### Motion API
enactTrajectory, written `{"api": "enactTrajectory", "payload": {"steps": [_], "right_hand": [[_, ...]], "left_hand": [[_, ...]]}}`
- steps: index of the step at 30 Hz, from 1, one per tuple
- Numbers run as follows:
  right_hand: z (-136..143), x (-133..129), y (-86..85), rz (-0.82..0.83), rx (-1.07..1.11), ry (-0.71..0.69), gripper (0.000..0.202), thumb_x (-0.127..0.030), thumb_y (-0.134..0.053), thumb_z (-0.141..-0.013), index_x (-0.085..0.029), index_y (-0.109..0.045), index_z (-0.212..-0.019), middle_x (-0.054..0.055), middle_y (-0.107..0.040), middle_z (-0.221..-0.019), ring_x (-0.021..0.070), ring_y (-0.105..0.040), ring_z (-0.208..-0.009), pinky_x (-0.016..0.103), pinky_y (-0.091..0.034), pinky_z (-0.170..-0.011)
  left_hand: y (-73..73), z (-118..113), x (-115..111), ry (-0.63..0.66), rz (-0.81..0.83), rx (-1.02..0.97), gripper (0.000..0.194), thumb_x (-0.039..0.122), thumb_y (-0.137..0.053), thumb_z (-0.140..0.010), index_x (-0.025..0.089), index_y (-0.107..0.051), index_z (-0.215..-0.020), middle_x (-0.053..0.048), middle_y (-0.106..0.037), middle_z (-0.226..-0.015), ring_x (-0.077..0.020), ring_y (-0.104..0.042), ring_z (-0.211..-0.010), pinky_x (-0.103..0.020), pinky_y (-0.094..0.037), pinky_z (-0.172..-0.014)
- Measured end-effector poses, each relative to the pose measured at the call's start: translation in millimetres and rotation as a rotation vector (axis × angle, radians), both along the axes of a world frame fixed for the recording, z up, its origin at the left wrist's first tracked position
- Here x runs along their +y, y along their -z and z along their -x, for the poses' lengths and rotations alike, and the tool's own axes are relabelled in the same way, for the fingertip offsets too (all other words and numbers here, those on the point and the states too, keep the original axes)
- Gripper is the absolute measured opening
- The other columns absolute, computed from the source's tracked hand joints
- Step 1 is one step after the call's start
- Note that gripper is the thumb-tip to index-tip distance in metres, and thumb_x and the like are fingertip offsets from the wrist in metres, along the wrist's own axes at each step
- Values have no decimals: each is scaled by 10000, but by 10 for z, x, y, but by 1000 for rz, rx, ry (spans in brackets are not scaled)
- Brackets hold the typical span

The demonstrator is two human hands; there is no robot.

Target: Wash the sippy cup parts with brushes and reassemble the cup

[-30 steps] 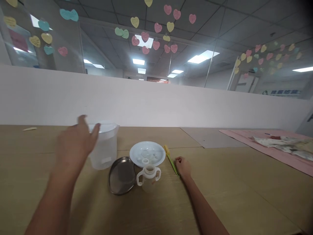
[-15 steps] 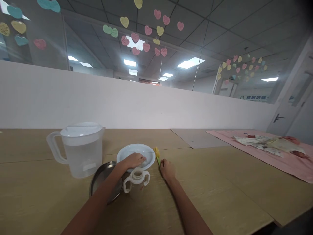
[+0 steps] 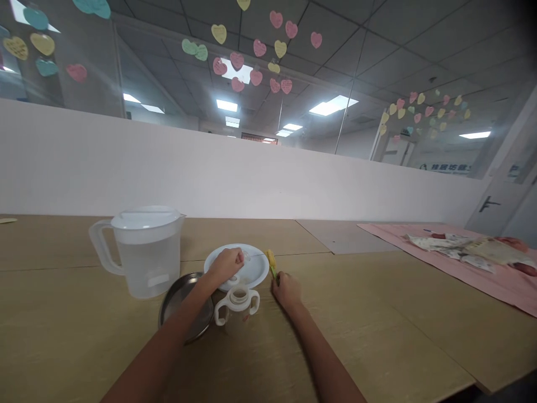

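Observation:
Over the left part of the white plate (image 3: 258, 274) is my left hand (image 3: 227, 264), its fingers closed on a small clear object (image 3: 246, 256) that I cannot make out. My right hand (image 3: 287, 290) rests on the table just right of the plate, closed round the green handle of a yellow-headed brush (image 3: 271, 261). In front of the plate stands a clear cup with a white two-handled collar (image 3: 238, 298) and an open top. A round metal dish (image 3: 183, 302) lies to its left, partly behind my left forearm.
A lidded clear pitcher (image 3: 151, 258) of water stands at the left of the wooden table (image 3: 377, 330). On the right, a pink cloth (image 3: 444, 257) bears papers and other items. A white wall (image 3: 251, 179) runs behind the table.
My left hand has lifted and shifted slightly left over the plate, with the small clear object now showing at its fingers. My right hand still holds the brush. The view has shifted slightly.

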State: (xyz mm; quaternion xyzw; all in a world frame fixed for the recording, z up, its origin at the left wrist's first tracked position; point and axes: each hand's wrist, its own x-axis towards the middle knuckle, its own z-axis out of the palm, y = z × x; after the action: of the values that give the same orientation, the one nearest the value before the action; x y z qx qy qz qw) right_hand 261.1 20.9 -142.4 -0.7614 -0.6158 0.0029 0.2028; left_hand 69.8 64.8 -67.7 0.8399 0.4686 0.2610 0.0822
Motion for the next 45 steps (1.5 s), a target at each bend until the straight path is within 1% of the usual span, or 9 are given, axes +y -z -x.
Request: {"api": "enactTrajectory", "payload": {"steps": [6,10,15,18,22,25,32,39,45], "right_hand": [[-78,19,-51,-45,127,129,292,-250,-300,-871,-135,-565,-911,127,-635,-875,189,-604,-767,251,-365,-582],[-116,-26,-161,-362,233,192,357,-261,-222,-885,-140,-550,-959,110,-626,-857,184,-587,-754,250,-368,-575],[88,-126,-191,-778,181,-151,374,-308,-259,-884,-142,-566,-1019,100,-622,-855,171,-574,-750,247,-412,-629],[185,-136,-138,-766,141,-306,378,-276,-260,-886,-140,-575,-1046,97,-637,-845,152,-587,-739,232,-432,-650],[137,-120,-115,-753,171,-177,402,-279,-257,-885,-113,-581,-1057,118,-644,-912,171,-597,-809,251,-448,-702],[111,-139,-134,-799,188,-207,394,-284,-272,-881,-122,-587,-1053,116,-646,-931,166,-601,-811,250,-457,-703],[141,-184,-145,-780,34,-457,338,-245,-340,-858,-140,-627,-1003,54,-620,-638,111,-560,-563,195,-431,-571],[-63,-165,-167,-805,-74,-457,280,-233,-390,-831,-154,-651,-895,37,-613,-613,91,-536,-524,179,-395,-540],[22,-183,-148,-866,-59,-444,274,-221,-379,-838,-151,-640,-884,26,-598,-584,91,-525,-509,190,-391,-536]], "left_hand": [[-234,138,-56,-65,-66,-146,112,199,-527,-692,195,-548,-802,-28,-657,-786,-165,-591,-744,-250,-410,-654],[-408,181,-137,-16,-24,-375,117,258,-556,-690,184,-586,-776,-49,-678,-804,-187,-615,-773,-277,-448,-689],[-528,149,-259,64,61,-530,163,280,-578,-663,171,-646,-763,-59,-688,-819,-195,-624,-771,-295,-475,-722],[-567,140,-296,105,126,-567,162,249,-562,-663,159,-654,-762,-59,-689,-799,-187,-625,-734,-295,-484,-703],[-592,134,-310,91,197,-715,194,261,-561,-691,147,-653,-817,-69,-686,-824,-199,-620,-797,-319,-477,-748],[-579,95,-321,133,359,-942,238,290,-582,-716,138,-641,-889,-96,-660,-979,-211,-582,-956,-333,-448,-836],[-566,65,-289,226,669,-1315,172,214,-522,-797,124,-617,-909,-124,-567,-1162,-193,-524,-1059,-304,-448,-843],[-603,134,-292,235,767,-1268,179,242,-481,-817,163,-586,-940,-98,-534,-1201,-209,-477,-1115,-291,-495,-701],[-581,93,-339,286,759,-1152,215,258,-522,-780,147,-596,-949,-111,-563,-1153,-230,-509,-1064,-269,-492,-638]]}}
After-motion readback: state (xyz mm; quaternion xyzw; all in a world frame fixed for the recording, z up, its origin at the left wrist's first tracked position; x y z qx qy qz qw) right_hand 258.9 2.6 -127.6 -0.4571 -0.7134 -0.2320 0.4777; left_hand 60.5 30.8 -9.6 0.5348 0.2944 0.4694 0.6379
